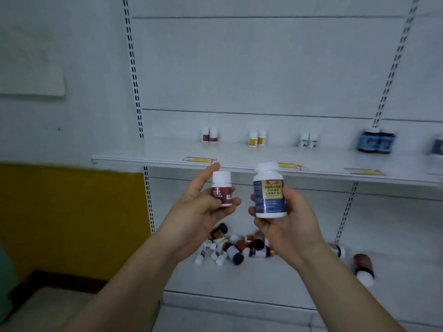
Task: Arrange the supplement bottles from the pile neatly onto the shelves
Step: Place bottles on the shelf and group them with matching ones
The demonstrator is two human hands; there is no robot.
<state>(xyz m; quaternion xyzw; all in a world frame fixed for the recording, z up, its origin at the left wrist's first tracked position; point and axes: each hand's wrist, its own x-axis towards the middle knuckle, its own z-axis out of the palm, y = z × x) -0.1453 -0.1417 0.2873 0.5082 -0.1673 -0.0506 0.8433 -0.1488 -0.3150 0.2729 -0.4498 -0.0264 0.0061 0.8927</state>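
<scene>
Both forearms are recorded as bare from wrist up to the lower frame edge. The left hand (203, 208) and the right hand (286, 220) are likewise seen uncovered.

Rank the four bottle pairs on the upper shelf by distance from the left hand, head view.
1. Red-label pair, leftmost, above the left hand.
2. Yellow-label pair, middle.
3. White pair, right of middle.
4. Dark blue pair, far right.
</scene>
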